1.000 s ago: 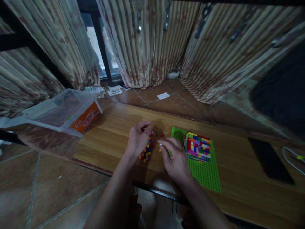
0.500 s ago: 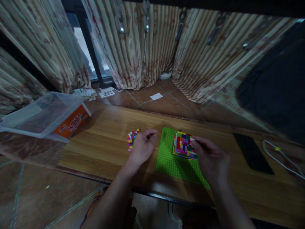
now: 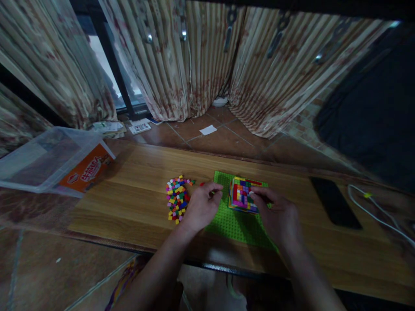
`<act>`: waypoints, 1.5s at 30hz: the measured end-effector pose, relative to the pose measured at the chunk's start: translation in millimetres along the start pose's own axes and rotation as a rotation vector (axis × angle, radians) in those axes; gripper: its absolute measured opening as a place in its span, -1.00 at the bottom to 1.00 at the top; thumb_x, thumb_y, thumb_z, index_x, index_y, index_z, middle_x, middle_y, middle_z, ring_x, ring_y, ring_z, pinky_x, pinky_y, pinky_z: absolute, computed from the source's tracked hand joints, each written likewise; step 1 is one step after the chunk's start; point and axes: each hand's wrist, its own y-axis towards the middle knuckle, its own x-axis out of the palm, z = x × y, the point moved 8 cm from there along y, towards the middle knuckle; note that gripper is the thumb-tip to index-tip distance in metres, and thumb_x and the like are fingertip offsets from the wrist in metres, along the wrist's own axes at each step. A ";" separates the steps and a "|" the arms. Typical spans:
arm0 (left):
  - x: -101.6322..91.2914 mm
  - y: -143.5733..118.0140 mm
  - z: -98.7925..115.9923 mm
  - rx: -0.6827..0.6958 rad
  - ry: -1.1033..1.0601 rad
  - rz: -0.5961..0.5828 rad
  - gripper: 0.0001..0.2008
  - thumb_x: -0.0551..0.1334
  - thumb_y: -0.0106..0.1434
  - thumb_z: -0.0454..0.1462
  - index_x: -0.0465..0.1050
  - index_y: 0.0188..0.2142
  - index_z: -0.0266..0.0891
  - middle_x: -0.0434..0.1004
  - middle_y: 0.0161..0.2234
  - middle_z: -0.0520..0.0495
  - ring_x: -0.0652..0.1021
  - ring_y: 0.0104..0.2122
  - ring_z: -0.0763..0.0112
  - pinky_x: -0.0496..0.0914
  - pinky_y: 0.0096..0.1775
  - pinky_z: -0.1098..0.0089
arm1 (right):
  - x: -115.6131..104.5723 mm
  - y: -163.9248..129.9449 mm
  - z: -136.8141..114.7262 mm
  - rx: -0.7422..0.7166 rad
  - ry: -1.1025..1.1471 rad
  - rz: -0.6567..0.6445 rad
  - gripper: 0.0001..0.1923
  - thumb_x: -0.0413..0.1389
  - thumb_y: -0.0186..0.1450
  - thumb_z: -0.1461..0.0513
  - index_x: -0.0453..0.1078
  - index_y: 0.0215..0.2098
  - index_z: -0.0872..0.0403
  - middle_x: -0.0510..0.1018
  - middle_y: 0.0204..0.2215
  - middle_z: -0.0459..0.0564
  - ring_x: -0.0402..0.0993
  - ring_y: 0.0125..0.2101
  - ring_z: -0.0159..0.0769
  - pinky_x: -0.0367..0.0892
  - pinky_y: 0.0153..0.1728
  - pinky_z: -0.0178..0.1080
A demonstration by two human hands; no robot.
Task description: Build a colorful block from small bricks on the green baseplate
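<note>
On the green baseplate [image 3: 240,231] stands a low block built of multicoloured toy bricks [image 3: 241,196]. My right hand [image 3: 279,216] is over the block's right side, thumb and fingertips pinched on a small white brick [image 3: 251,193] at its top surface. Whether that brick is pressed down cannot be told. My left hand [image 3: 204,207] hovers by the baseplate's left edge with fingers curled together; what they hold, if anything, is hidden. Just behind its knuckles shows a bit of red [image 3: 202,184]. Left of this hand lies a pile of small loose bricks [image 3: 177,198], partly covered by it.
A clear plastic bin [image 3: 48,172] with an orange label sits at the wooden table's [image 3: 129,190] left end. On the right lie a black phone [image 3: 335,202] and a white cable [image 3: 378,211]. Beyond the table are curtains [image 3: 207,65], papers and a white sheet [image 3: 208,129] on the floor.
My left hand has moved right, from over the brick pile to the baseplate's edge, uncovering more loose bricks. My right hand has brought the white brick inward over the block. The view has shifted slightly.
</note>
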 end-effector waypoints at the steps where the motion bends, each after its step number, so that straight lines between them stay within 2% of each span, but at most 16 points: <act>1: 0.7 -0.2 0.5 0.001 0.006 -0.006 -0.73 0.15 0.24 -0.31 0.56 -0.13 -0.28 0.62 -0.27 -0.08 0.54 -0.35 0.41 0.38 -0.30 0.42 | -1.0 0.1 0.1 0.001 -0.002 0.007 -0.74 0.11 0.28 0.05 0.55 -0.23 0.02 0.65 -0.27 0.02 0.58 -0.29 -0.17 0.43 -0.23 -0.14; 7: 2.8 -1.1 -0.1 -0.016 0.019 -0.020 -0.71 0.14 0.25 -0.30 0.55 -0.10 -0.29 0.61 -0.28 -0.07 0.50 -0.43 0.44 0.36 -0.36 0.43 | -3.5 0.2 -2.1 0.009 0.003 0.021 -0.74 0.11 0.28 0.05 0.55 -0.25 0.02 0.65 -0.27 0.02 0.59 -0.27 -0.15 0.43 -0.21 -0.14; 21: 5.3 -1.0 0.3 0.003 0.060 -0.026 -0.71 0.14 0.26 -0.27 0.56 -0.10 -0.25 0.59 -0.35 -0.04 0.52 -0.40 0.40 0.38 -0.33 0.41 | -3.4 -0.1 0.1 0.028 0.006 0.012 -0.74 0.11 0.29 0.05 0.53 -0.26 0.02 0.65 -0.26 0.01 0.57 -0.31 -0.18 0.42 -0.25 -0.16; 30: 8.3 -1.4 -2.9 0.016 0.065 -0.039 -0.71 0.14 0.27 -0.26 0.55 -0.09 -0.23 0.62 -0.25 -0.07 0.55 -0.35 0.40 0.40 -0.29 0.41 | 0.4 0.5 -9.4 -0.055 -0.049 -0.027 -0.81 0.09 0.30 0.12 0.51 -0.32 0.03 0.59 -0.31 -0.01 0.51 -0.35 -0.23 0.37 -0.28 -0.19; 36: 7.9 -2.3 -0.7 0.001 0.097 -0.051 -0.71 0.13 0.28 -0.24 0.55 -0.09 -0.23 0.62 -0.27 -0.06 0.54 -0.40 0.41 0.38 -0.34 0.41 | 3.9 1.9 -15.0 -0.125 -0.071 -0.003 -0.83 0.11 0.28 0.15 0.53 -0.34 0.01 0.57 -0.33 -0.01 0.49 -0.28 -0.20 0.36 -0.20 -0.15; 45: 10.4 -4.2 2.6 -0.005 0.083 -0.063 -0.72 0.13 0.26 -0.26 0.55 -0.11 -0.23 0.62 -0.28 -0.05 0.53 -0.40 0.40 0.40 -0.33 0.40 | 4.9 2.6 -5.5 -0.061 -0.014 0.042 -0.82 0.15 0.23 0.11 0.56 -0.37 0.00 0.57 -0.32 0.00 0.50 -0.30 -0.20 0.38 -0.22 -0.14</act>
